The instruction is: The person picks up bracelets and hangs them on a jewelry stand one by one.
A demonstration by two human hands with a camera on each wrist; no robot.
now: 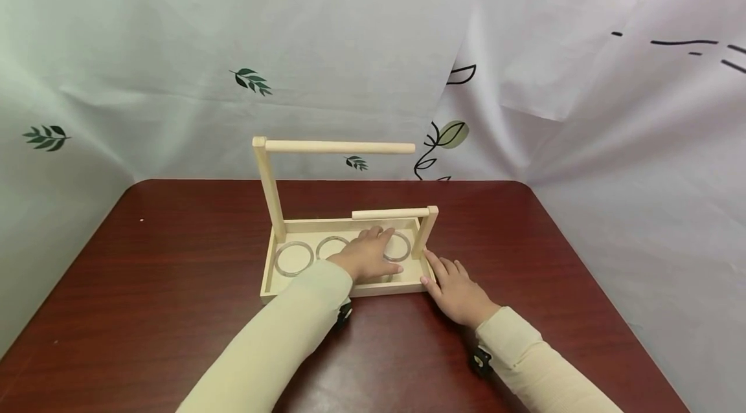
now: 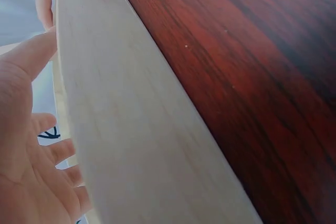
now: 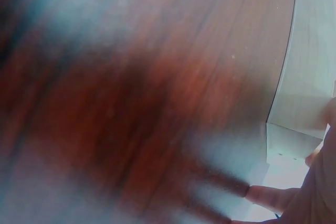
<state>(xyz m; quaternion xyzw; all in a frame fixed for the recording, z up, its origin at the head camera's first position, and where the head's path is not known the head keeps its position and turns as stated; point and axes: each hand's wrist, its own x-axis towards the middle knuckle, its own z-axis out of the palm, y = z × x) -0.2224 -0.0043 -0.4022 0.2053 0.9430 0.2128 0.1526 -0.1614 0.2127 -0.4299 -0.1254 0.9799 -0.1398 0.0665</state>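
A pale wooden tray [image 1: 379, 290] has a tall post with a long dowel [image 1: 338, 147] at its left end. Its right end carries a short post with a shorter dowel [image 1: 390, 213]. Inside lie pale grey rings, among them a left ring [image 1: 277, 259] and a right ring [image 1: 409, 247]; part of the middle one is hidden by my left arm. My left hand [image 1: 368, 256] reaches over the front wall into the tray, fingers spread beside the right ring. At the tray's right front corner, my right hand [image 1: 457, 290] rests with extended fingers along the end and its thumb at the rim.
The tray stands on a dark red wooden table [image 1: 175, 257] with rounded far corners. Behind it hangs a white curtain [image 1: 326, 44] printed with leaves. Black devices sit under both wrists, the right device [image 1: 480, 361] low over the tabletop.
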